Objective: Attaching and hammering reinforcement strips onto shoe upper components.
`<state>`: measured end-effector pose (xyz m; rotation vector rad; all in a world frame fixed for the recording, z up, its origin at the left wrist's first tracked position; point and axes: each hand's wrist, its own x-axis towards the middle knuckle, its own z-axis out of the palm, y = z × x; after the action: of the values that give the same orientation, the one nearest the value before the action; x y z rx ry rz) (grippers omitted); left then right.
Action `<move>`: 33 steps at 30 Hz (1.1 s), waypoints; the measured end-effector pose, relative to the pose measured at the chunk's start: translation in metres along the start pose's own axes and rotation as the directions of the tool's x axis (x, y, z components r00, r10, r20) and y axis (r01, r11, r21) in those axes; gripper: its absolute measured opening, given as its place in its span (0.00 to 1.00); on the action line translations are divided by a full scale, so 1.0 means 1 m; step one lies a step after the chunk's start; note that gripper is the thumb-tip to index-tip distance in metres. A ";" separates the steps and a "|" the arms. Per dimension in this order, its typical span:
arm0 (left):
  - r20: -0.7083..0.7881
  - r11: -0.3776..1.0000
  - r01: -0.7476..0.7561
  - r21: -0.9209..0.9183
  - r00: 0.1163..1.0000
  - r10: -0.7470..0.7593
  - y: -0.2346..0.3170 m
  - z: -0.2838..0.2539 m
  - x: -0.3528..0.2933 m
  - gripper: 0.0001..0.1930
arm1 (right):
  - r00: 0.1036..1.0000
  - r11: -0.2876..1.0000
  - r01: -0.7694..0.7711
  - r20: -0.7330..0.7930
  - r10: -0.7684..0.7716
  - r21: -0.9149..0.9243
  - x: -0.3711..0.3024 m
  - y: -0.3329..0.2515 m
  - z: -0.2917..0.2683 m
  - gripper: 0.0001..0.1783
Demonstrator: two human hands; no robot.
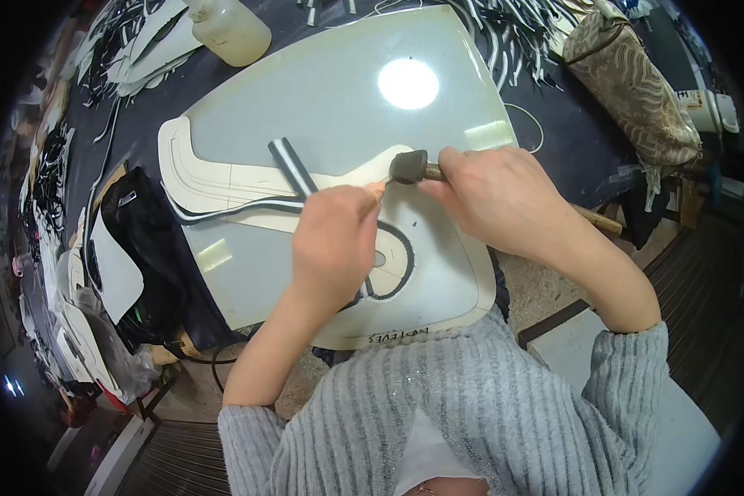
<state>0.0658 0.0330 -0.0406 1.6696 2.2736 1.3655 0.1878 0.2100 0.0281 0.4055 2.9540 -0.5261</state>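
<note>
My right hand is closed round the short handle of a hammer. The dark hammer head is right beside my left fingertips, over the cream piece. My left hand is closed in a pinch; what its fingers hold is hidden. A cream curved flat piece, with lines drawn on it, lies under my hands on a pale glossy board. A dark-and-white strip runs along the piece and loops round its circular end. A shiny metal bar slants over the piece, its lower end hidden behind my left hand.
A bottle of yellowish liquid stands beyond the board. Loose strips and cut scraps lie at the far side. To the right is a patterned pouch; to the left, a black bag.
</note>
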 end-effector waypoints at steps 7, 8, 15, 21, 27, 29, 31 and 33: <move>0.022 0.961 -0.215 0.174 0.977 0.214 -0.004 0.000 0.001 0.14 | 0.999 0.992 -0.009 -0.045 0.015 0.129 0.005 -0.011 -0.022 0.21; 0.009 0.950 -0.244 0.197 0.969 0.247 -0.005 0.001 0.000 0.12 | 0.999 0.992 -0.008 -0.042 0.013 0.128 0.006 -0.011 -0.019 0.21; 0.062 0.935 -0.286 0.212 0.958 0.280 -0.004 -0.002 0.004 0.12 | 0.999 0.998 0.013 0.043 -0.015 0.061 0.013 -0.014 -0.026 0.22; 0.075 0.931 -0.294 0.216 0.956 0.284 -0.001 -0.003 0.007 0.12 | 0.993 0.998 -0.023 0.115 0.017 0.050 0.014 -0.008 -0.025 0.22; 0.073 0.959 -0.239 0.149 0.970 0.231 -0.003 -0.003 0.004 0.15 | 0.989 0.999 -0.006 0.147 0.001 0.039 0.009 -0.004 -0.011 0.22; -0.001 0.994 -0.071 -0.085 0.997 0.072 -0.006 0.000 0.003 0.13 | 0.986 1.000 0.017 0.167 -0.019 0.015 0.010 -0.002 -0.013 0.22; 0.029 0.993 -0.113 -0.025 0.993 0.113 -0.005 -0.004 0.004 0.13 | 0.983 0.999 0.027 0.184 -0.022 -0.029 0.013 -0.001 -0.022 0.22; 0.059 0.988 -0.149 0.036 0.987 0.147 -0.007 -0.005 0.003 0.13 | 0.978 0.996 0.044 0.206 -0.028 -0.073 0.016 -0.003 -0.034 0.22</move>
<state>0.0566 0.0319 -0.0400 1.8985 2.2009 1.2878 0.1693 0.2232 0.0584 0.2724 2.7769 -0.4280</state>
